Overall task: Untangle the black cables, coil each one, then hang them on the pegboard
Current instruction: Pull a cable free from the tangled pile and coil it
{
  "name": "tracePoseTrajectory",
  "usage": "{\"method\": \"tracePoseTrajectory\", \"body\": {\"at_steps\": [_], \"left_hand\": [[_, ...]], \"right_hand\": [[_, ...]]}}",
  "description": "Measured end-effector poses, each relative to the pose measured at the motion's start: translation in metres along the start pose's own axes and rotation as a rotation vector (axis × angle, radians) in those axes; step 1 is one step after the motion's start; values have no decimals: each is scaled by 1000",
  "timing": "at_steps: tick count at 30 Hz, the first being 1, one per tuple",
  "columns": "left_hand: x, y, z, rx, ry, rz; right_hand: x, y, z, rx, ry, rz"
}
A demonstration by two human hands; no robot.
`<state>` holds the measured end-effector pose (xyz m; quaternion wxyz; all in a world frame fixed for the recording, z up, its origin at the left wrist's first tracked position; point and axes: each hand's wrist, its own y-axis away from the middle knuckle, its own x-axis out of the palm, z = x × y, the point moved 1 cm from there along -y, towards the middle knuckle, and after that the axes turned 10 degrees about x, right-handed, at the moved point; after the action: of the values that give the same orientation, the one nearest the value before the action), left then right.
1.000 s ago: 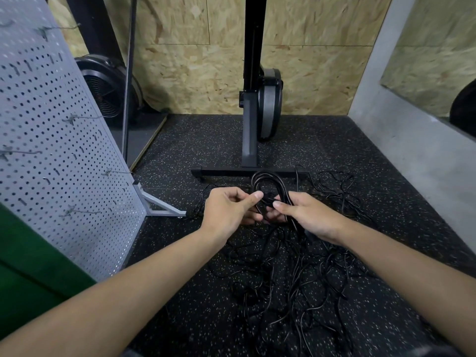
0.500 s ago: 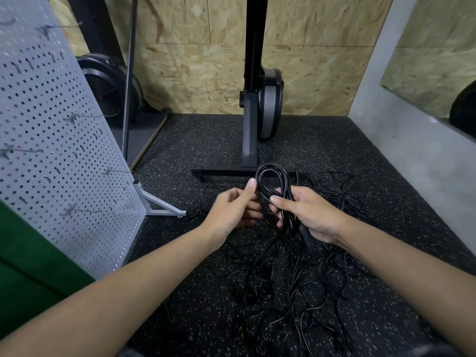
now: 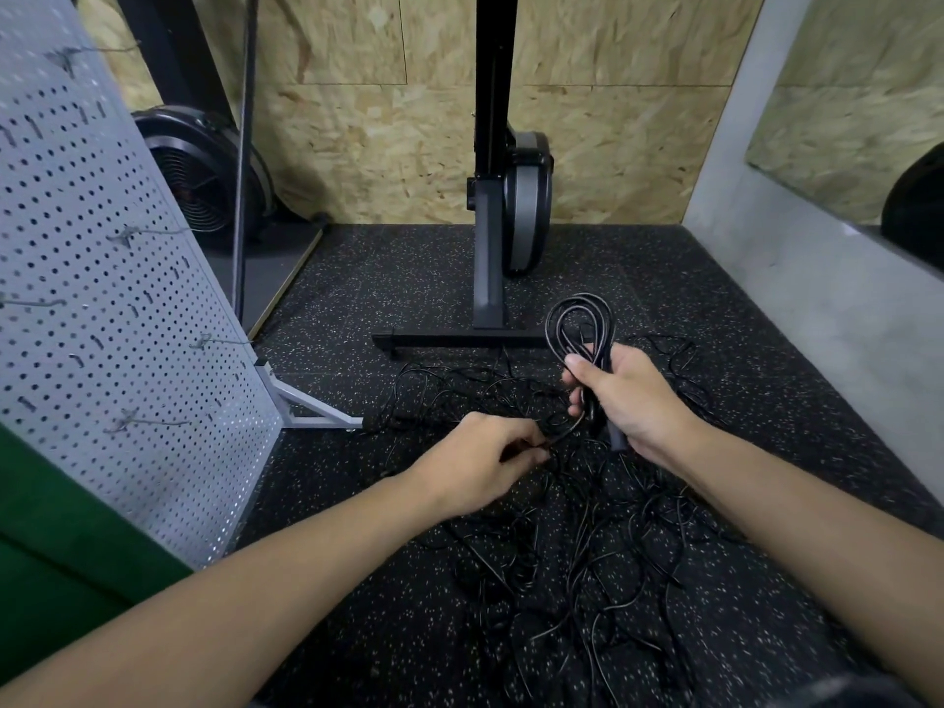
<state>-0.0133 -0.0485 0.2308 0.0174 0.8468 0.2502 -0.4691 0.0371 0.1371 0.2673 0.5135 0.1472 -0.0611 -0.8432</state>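
My right hand [image 3: 626, 398] grips a partly coiled black cable [image 3: 580, 324], its loops standing up above my fist. A loose strand runs from that coil down and left to my left hand [image 3: 482, 465], which pinches it between thumb and fingers. Below and around both hands a tangle of black cables [image 3: 587, 554] lies spread on the speckled rubber floor. The grey pegboard [image 3: 102, 298] stands tilted at the left with several bare metal hooks [image 3: 148, 231].
A black upright machine on a T-shaped base [image 3: 459, 339] stands just behind the cables. A round black fan [image 3: 199, 176] and a pole sit behind the pegboard. The pegboard's foot [image 3: 311, 406] juts onto the floor. A grey wall runs along the right; green cloth lies at bottom left.
My left hand has dropped down and left away from the coil, drawing out a strand. My right hand has lifted slightly right with the coil.
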Motion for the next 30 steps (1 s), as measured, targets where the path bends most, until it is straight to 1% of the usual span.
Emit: {"method": "tracePoseTrajectory", "body": {"at_steps": [2,3,4,6,7,10,13,15,17,21,24,27,30], "left_hand": [[-6,-1,-8,98,-220,55],[-9,-1,-12,148,-318,52],[-12,-1,-15,200,-372,16],[-21,-1,-19,282,-380,-114],[-25,-1,-19,296,-375,-174],[-35,-1,-15,278,-354,-310],[-41,-1,-14,241,-284,-362],[-45,0,-12,191,-181,-362],[-49,0,-9,154,-110,-370],[-52,1,-4,170,-74,-380],[-49,2,-4,171,-105,-356],[-46,0,-5,166,-174,-287],[-42,-4,0,178,-131,-211]], "right_hand": [[-3,-3,-5,6,161,7],[-3,-4,-7,12,259,12],[-4,-5,-9,23,368,16],[-4,-5,-8,29,556,27],[-4,-5,-7,21,608,43],[2,0,-3,10,678,119],[10,6,2,40,674,201],[12,10,5,91,580,311],[11,19,9,105,567,443],[8,20,7,146,686,461],[9,19,9,167,792,495],[10,19,5,160,942,544],[13,18,-3,154,1013,576]]}}
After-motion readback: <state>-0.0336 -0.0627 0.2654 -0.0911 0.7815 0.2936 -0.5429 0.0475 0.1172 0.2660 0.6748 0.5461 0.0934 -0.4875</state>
